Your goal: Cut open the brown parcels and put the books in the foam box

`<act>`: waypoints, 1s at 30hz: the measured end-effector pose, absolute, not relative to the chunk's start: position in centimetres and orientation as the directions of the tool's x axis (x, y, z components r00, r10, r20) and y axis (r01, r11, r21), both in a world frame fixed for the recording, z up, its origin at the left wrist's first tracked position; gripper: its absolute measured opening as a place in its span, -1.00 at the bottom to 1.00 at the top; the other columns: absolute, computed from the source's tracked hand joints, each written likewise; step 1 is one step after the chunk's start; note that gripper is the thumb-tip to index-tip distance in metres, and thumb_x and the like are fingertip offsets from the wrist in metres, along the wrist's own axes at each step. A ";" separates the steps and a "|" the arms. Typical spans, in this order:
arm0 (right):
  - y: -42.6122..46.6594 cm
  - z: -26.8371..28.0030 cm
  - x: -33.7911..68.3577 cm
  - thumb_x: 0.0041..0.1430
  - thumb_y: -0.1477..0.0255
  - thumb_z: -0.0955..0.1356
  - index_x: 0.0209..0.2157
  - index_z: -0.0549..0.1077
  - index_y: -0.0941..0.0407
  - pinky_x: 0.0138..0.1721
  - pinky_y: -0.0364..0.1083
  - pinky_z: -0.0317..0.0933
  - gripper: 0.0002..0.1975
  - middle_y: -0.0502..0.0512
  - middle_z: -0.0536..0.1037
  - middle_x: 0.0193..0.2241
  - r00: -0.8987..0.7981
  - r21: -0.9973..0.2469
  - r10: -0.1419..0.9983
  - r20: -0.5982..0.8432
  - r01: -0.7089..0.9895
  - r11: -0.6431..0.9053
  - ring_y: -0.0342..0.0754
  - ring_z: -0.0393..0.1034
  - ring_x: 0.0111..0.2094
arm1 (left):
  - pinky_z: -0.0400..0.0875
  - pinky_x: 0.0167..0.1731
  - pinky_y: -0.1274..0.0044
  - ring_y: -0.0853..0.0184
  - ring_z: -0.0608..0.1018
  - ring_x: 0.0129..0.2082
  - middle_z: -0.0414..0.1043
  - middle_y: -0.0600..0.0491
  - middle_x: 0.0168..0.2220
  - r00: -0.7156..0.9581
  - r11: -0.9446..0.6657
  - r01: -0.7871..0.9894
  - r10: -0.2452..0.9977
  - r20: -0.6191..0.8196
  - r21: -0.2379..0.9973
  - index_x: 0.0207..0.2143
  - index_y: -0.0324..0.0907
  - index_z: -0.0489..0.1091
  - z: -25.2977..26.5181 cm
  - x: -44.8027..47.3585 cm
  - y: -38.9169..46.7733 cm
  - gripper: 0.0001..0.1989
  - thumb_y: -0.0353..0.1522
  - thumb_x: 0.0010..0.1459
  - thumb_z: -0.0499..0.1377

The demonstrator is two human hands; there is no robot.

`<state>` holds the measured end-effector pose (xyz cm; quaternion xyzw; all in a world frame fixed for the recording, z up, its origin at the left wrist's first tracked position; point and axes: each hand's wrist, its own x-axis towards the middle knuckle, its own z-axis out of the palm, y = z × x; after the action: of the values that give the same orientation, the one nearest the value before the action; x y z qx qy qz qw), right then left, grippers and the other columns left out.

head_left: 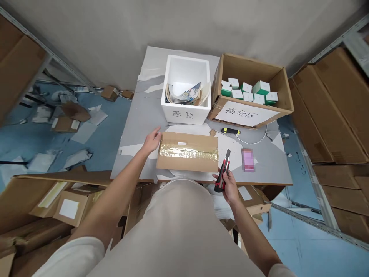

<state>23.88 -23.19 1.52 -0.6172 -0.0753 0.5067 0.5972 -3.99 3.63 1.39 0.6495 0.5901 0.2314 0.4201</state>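
Note:
A taped cardboard box [187,163] lies flat near the table's front edge, with shiny tape along its middle and a small white patch on top. My left hand [152,141] rests against the box's left end, its visible fingers stretched out and the rest partly hidden. In my right hand [229,184] is a red and black utility knife [221,177], its blade out and pointing away from me. The knife is just off the box's front right corner. Behind the box, a yellow and black cutter [230,131] lies on the table.
On the grey table [129,130], a white foam box [186,115] holds papers. Beside it, an open carton [250,115] contains several green and white boxes [261,87]. A blurred pink item [248,159] lies at right. Cartons [331,111] crowd the right shelf; more cartons [69,207] lie at lower left.

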 end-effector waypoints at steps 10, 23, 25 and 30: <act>-14.1 0.5 27.6 -0.04 0.08 0.40 -0.20 0.29 0.04 -0.36 -0.06 0.37 -0.55 -0.05 0.50 -0.43 0.520 -0.925 0.769 -0.373 -0.270 -0.266 -0.08 0.46 -0.41 | 0.53 -0.24 0.37 0.26 0.50 -0.13 0.40 -0.12 0.00 0.138 0.319 0.196 0.927 -0.348 0.927 -0.01 -0.20 0.36 -0.6 -5.2 4.3 -0.43 -0.10 -0.04 0.22; 0.1 -1.1 28.7 -0.09 0.08 0.42 -0.23 0.31 0.04 -0.26 -0.09 0.33 -0.55 -0.04 0.49 -0.34 0.345 -0.968 0.912 -0.223 -0.192 -0.163 -0.14 0.40 -0.35 | 0.40 -0.47 0.51 0.35 0.49 -0.54 0.44 0.09 -0.57 0.149 0.384 0.277 0.888 -0.435 0.881 -0.51 -0.18 0.39 0.0 -4.3 -9.8 -0.60 -0.06 -0.22 0.34; -0.1 -1.3 28.1 -0.08 0.09 0.42 -0.23 0.32 0.05 -0.25 -0.09 0.33 -0.56 0.01 0.51 -0.25 0.340 -0.963 0.912 -0.228 -0.216 -0.160 -0.14 0.41 -0.30 | 0.42 -0.47 0.50 0.33 0.50 -0.54 0.44 0.09 -0.59 0.158 0.378 0.302 0.886 -0.437 0.875 -0.51 -0.17 0.38 0.1 -3.7 -10.3 -0.62 -0.07 -0.21 0.34; -4.5 -0.3 28.5 -0.04 0.10 0.40 -0.18 0.32 0.05 -0.25 -0.07 0.35 -0.55 0.08 0.49 -0.09 0.383 -0.974 0.896 -0.223 -0.130 -0.187 -0.12 0.44 -0.27 | 0.49 -0.30 0.39 0.18 0.59 -0.32 0.55 -0.05 -0.35 0.245 0.268 0.410 0.888 -0.388 0.872 -0.37 -0.19 0.43 0.3 -4.4 -7.7 -0.56 -0.06 -0.21 0.34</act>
<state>28.54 -4.50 -0.34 -0.6175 -0.3103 0.4607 0.5569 -4.41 -7.71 0.28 0.5646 0.5748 0.2171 0.5511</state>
